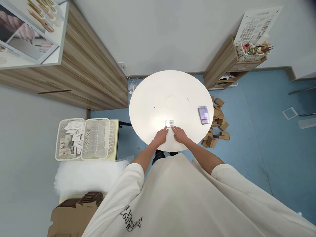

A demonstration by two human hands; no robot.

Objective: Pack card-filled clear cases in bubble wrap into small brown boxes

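Small clear case (169,123), on white table (160,89), six o'clock of centre
Left hand (161,136) open, fingertips at case's seven o'clock corner; right hand (180,135) open, fingertips at five o'clock corner; purple item (203,115), table's three o'clock

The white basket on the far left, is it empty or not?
The white basket is not empty: white packets lie inside.

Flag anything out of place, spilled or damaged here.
Small brown boxes lie strewn on the floor right of the round table, rather than stacked. A dark mark interrupts its pale top; stain or scrap, I can't tell. The clear case shows no obvious damage.
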